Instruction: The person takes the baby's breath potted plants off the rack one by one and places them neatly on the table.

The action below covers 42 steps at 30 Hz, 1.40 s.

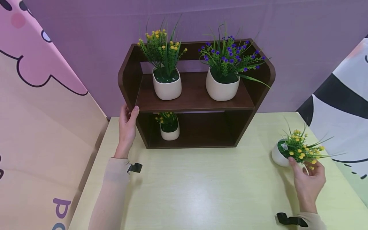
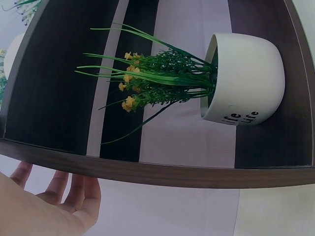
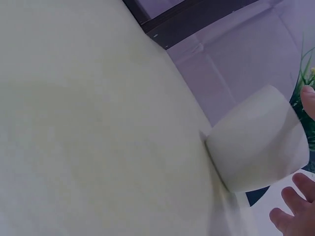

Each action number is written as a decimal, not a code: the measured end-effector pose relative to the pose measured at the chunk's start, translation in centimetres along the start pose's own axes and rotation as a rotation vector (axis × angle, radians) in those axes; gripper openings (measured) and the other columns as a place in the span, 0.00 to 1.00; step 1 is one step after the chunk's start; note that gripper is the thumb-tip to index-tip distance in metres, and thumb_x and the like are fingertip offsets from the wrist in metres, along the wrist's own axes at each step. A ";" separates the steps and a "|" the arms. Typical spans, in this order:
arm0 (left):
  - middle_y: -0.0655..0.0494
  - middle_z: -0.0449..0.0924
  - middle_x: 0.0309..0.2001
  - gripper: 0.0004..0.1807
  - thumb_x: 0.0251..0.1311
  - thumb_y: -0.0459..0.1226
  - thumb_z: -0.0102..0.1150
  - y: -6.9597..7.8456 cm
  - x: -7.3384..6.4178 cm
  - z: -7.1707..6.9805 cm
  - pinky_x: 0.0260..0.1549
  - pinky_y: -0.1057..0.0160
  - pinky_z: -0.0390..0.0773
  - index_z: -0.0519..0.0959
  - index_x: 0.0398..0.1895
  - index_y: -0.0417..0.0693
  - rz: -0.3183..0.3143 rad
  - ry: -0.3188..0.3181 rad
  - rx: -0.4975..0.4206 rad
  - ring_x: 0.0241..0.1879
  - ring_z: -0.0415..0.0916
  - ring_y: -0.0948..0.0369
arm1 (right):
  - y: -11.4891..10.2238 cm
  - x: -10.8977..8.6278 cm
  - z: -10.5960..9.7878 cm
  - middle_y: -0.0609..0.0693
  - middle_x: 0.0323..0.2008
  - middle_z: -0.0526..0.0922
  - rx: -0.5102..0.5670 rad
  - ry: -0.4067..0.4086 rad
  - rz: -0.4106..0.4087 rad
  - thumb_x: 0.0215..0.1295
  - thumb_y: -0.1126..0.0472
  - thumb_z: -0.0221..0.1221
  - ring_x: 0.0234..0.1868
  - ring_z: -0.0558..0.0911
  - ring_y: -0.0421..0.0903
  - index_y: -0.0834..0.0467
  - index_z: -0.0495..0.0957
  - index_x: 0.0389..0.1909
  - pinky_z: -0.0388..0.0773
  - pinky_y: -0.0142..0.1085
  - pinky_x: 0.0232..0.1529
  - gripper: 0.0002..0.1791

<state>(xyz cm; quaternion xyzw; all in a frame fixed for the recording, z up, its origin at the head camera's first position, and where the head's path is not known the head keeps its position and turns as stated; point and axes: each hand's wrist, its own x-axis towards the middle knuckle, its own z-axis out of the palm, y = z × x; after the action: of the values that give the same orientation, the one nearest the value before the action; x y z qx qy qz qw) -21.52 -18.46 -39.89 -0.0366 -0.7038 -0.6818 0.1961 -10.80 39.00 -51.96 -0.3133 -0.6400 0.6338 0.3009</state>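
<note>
A dark brown two-tier shelf [image 1: 195, 110] stands on the table. My left hand [image 1: 127, 126] grips its left side panel, with the thumb at the front edge and the fingers [image 2: 88, 196] on the outer face. On the right, my right hand [image 1: 309, 180] is at a small white pot [image 1: 279, 156] of yellow artificial flowers [image 1: 302, 147]. Its thumb is by the flowers near the rim, and its fingers [image 3: 295, 199] are spread beside the pot, not wrapped round it. The pot's base is on the tabletop in the right wrist view.
The upper tier holds a white pot with yellow flowers [image 1: 167, 86] and one with purple flowers [image 1: 222, 88]. Below, at left, sits a smaller yellow-flowered pot [image 1: 170, 131]. A purple cloth [image 1: 287, 48] hangs behind; printed panels [image 1: 51, 127] flank the pale table [image 1: 195, 191].
</note>
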 end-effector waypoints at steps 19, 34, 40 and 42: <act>0.61 0.72 0.53 0.20 0.73 0.46 0.50 -0.1 0.0 -0.1 0.59 0.61 0.67 0.67 0.64 0.51 0.016 0.018 -0.016 0.53 0.68 0.60 | -7.4 -2.4 1.3 0.49 0.62 0.74 0.176 0.072 -0.306 0.46 0.73 0.73 0.67 0.69 0.44 0.56 0.69 0.62 0.57 0.31 0.73 0.40; 0.61 0.71 0.51 0.20 0.73 0.44 0.50 0.1 -0.1 0.2 0.60 0.59 0.67 0.67 0.64 0.50 -0.016 0.023 -0.024 0.53 0.68 0.60 | -11.6 -5.6 4.1 0.59 0.51 0.83 0.126 -0.073 -0.681 0.49 0.76 0.68 0.51 0.81 0.47 0.71 0.78 0.52 0.78 0.28 0.51 0.25; 0.61 0.71 0.52 0.20 0.73 0.45 0.50 -0.1 0.1 0.2 0.59 0.62 0.67 0.67 0.64 0.51 0.003 0.015 -0.026 0.53 0.68 0.59 | -12.2 -6.3 5.3 0.58 0.49 0.84 0.175 -0.146 -0.681 0.48 0.78 0.67 0.48 0.83 0.45 0.73 0.77 0.51 0.79 0.27 0.48 0.25; 0.60 0.71 0.52 0.20 0.73 0.46 0.50 -0.1 0.1 0.2 0.60 0.61 0.67 0.67 0.63 0.51 0.003 0.014 -0.020 0.53 0.69 0.59 | -12.3 -6.6 5.7 0.58 0.49 0.84 0.172 -0.168 -0.697 0.49 0.78 0.67 0.47 0.84 0.44 0.73 0.77 0.52 0.80 0.26 0.48 0.25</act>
<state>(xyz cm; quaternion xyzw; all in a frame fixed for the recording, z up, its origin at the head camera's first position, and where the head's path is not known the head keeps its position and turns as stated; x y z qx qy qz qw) -21.70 -18.34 -39.99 -0.0349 -0.6957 -0.6886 0.2017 -11.41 30.23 -39.72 0.0031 -0.6750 0.5684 0.4704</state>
